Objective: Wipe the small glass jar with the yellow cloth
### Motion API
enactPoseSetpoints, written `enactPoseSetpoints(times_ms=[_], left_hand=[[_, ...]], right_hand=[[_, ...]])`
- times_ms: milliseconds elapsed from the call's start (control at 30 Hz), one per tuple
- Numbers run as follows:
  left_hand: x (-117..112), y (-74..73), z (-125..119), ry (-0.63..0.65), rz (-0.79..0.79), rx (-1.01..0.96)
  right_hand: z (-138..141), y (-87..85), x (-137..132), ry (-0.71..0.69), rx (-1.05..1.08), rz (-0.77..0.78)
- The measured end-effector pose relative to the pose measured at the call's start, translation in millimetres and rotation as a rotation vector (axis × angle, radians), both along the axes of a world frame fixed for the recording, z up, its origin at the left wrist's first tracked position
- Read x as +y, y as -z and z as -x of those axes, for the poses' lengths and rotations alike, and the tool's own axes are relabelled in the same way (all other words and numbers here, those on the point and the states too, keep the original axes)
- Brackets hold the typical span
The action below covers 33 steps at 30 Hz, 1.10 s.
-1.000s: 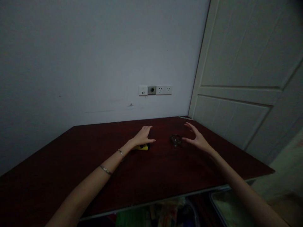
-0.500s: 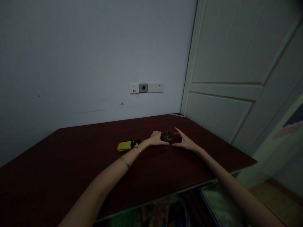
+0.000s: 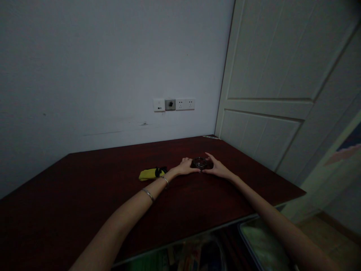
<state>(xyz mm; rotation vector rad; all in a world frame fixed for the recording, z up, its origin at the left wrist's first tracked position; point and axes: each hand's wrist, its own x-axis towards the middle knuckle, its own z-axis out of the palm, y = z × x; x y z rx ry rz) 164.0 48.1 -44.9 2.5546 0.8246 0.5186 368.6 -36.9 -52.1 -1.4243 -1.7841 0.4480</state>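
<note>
A small round glass dish (image 3: 200, 162) sits on the dark red table (image 3: 113, 195) toward the back. My left hand (image 3: 184, 166) curls against its left side and my right hand (image 3: 216, 168) cups its right side, thumbs meeting in front. Both hands touch the dish, which still rests on the table. A yellow and black object (image 3: 150, 173) lies on the table just left of my left wrist. I wear two bracelets on my left forearm.
A white wall with a row of sockets (image 3: 174, 104) stands behind the table. A white panelled door (image 3: 270, 98) closes off the right side. Under the table's front edge are dim, colourful items and a pale container (image 3: 262, 244).
My left hand left the yellow object and moved right to the glass dish. My right hand closed in from the right, and both now cup the dish. The camera view shifted right.
</note>
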Motion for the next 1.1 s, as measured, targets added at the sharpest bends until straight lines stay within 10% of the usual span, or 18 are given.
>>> enactPoseSetpoints(times_ms=[333,567,833,1100], left_hand=[[-4,-4.5,2,-0.018,0.019,0.012],[-14,-44.2,37,-0.023,-0.039,-0.094],[-4,-88.3,169,-0.118,-0.125,-0.057],[-21,-92.7,331,-0.25,-0.068,0.142]], right_hand=[[3,0.0,5,-0.043,0.136,0.007],[36,-36.4,8,-0.093,0.189,-0.099],[159,-69.5,43,-0.174,0.174,-0.199],[316,-58.2,58,-0.415,0.157,-0.124]])
